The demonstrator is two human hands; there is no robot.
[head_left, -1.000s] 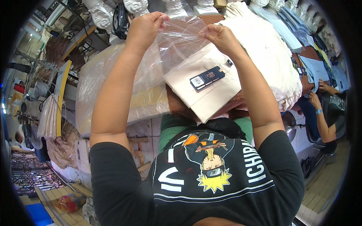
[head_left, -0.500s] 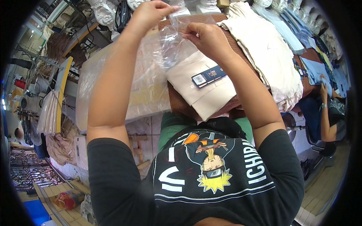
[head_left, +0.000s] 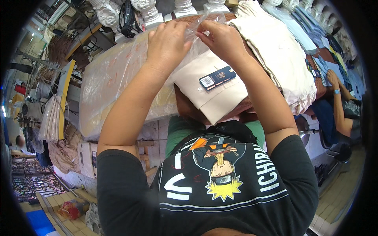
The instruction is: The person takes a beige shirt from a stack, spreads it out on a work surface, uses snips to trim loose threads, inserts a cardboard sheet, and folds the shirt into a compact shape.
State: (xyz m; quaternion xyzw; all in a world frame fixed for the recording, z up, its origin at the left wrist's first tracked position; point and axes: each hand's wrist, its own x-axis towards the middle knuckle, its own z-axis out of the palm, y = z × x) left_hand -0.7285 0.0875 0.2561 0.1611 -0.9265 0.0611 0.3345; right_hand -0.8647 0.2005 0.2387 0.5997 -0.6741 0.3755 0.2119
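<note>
A clear plastic bag is stretched between my two hands beyond the folded garment. My left hand is closed on the bag's left side, its fingertips partly hidden behind the hand. On the other side my right hand pinches the film between thumb and fingers. Just below lies a folded beige garment, with a dark blue hang tag on top and a small button beside the tag. It rests on a brown cloth over the table.
Plastic-covered packs lie to the left. A pile of cream garments stands at the right, with blue garments beyond. White balusters line the far edge. At the far right, a co-worker's hand touches blue cloth.
My left hand has come down and nearer, level with my right hand, which has shifted slightly right. The bag's film has moved with them. The co-worker's arm has also moved.
</note>
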